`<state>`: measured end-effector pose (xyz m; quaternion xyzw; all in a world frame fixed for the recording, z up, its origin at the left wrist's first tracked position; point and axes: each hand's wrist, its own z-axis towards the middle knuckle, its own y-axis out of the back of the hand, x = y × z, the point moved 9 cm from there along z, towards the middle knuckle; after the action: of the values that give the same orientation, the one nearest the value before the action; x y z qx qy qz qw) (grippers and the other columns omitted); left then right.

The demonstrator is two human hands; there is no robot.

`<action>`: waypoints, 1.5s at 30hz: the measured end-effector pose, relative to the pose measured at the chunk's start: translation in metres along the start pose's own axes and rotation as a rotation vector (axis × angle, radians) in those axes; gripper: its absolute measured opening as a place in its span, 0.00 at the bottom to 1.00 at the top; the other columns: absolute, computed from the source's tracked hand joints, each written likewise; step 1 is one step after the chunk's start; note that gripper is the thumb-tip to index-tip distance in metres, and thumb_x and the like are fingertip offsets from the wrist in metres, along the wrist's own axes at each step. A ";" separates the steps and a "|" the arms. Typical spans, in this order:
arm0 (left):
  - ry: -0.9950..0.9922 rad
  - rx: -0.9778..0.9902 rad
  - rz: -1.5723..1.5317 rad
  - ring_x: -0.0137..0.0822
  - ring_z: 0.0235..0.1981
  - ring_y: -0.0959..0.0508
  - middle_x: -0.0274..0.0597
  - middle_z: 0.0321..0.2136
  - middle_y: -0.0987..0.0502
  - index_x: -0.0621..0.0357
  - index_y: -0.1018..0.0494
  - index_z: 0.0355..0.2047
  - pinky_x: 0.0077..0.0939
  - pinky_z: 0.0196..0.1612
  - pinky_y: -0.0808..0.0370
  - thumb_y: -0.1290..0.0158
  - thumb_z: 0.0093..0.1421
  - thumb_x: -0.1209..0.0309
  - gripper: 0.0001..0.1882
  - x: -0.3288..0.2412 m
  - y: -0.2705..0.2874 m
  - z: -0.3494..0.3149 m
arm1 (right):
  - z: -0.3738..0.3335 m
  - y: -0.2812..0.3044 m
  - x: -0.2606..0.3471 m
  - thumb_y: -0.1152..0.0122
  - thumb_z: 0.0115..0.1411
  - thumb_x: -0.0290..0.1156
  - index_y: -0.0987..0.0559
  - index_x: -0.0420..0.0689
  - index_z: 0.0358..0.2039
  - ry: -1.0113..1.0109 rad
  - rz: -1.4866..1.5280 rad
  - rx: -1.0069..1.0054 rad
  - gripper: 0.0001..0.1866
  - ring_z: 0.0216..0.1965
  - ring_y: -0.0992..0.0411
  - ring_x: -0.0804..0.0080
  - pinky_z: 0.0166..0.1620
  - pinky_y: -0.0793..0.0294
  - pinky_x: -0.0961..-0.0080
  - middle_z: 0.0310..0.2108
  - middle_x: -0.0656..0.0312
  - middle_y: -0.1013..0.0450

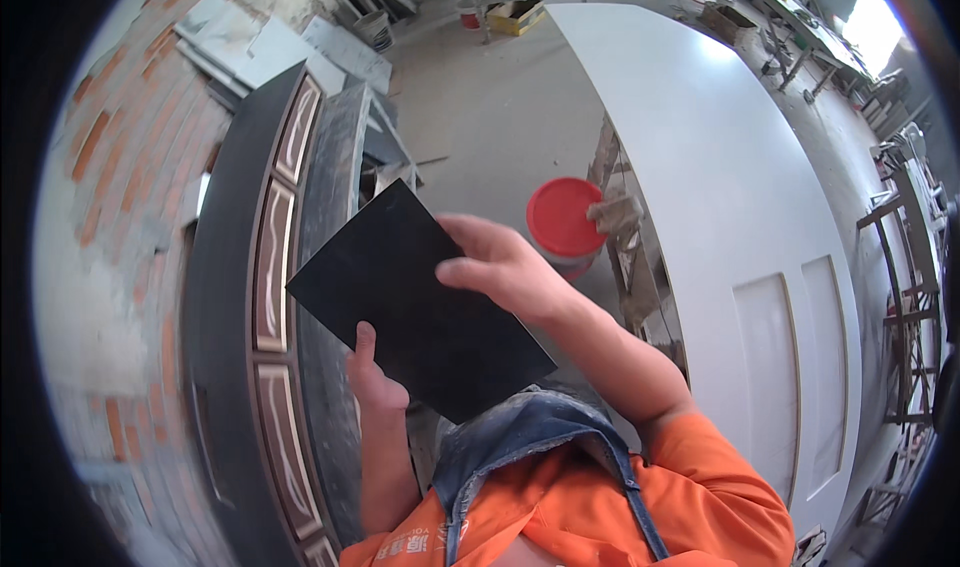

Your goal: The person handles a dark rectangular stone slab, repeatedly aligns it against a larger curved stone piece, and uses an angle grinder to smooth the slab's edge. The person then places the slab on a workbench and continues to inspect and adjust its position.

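A flat black rectangular panel point(420, 307) is held tilted in front of my body, one corner pointing away from me. My left hand point(375, 375) grips its near left edge, the thumb lying on the face and the other fingers hidden beneath. At the far right edge is my right hand point(490, 262), its thumb over the face and its fingers along the edge, slightly blurred. To the left stands a long dark panel with brown framed insets point(275, 267), each carrying a wavy light streak. A large white panel point(690, 167) with recessed rectangles lies on the right.
A bucket with a red lid point(565, 215) stands between me and the white panel, beside a wooden support point(630, 257). Several boards lean on the brick wall point(130, 167) at left. A yellow box point(515, 17) sits at the back; a long bench point(800, 22) runs far right.
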<state>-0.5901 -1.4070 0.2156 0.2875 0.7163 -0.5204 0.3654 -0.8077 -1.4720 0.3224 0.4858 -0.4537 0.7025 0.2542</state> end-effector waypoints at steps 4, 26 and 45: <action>0.091 -0.090 0.101 0.46 0.57 0.20 0.49 0.59 0.22 0.71 0.32 0.65 0.44 0.62 0.23 0.38 0.69 0.62 0.32 -0.010 -0.017 0.123 | 0.122 0.057 0.036 0.39 0.66 0.21 0.36 0.29 0.71 0.102 0.049 -0.133 0.34 0.65 0.30 0.67 0.69 0.32 0.69 0.65 0.53 0.28; -0.117 0.105 -0.312 0.51 0.67 0.30 0.44 0.67 0.29 0.57 0.35 0.70 0.50 0.73 0.37 0.44 0.69 0.46 0.38 -0.083 -0.284 0.794 | 0.543 0.400 0.099 0.33 0.61 0.26 0.27 0.39 0.68 -0.011 -0.591 -0.168 0.33 0.62 0.25 0.54 0.65 0.27 0.63 0.65 0.47 0.27; 0.625 0.718 0.136 0.49 0.63 0.25 0.46 0.64 0.25 0.60 0.28 0.65 0.47 0.70 0.32 0.39 0.69 0.54 0.31 0.239 -0.869 1.140 | 0.690 0.858 0.250 0.37 0.68 0.24 0.32 0.32 0.70 0.269 -0.119 -1.173 0.31 0.66 0.30 0.70 0.69 0.33 0.71 0.66 0.54 0.28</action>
<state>-1.1581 -2.7435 0.2662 0.5843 0.5464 -0.5985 0.0432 -1.2801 -2.4967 0.2960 0.1958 -0.7013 0.3748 0.5739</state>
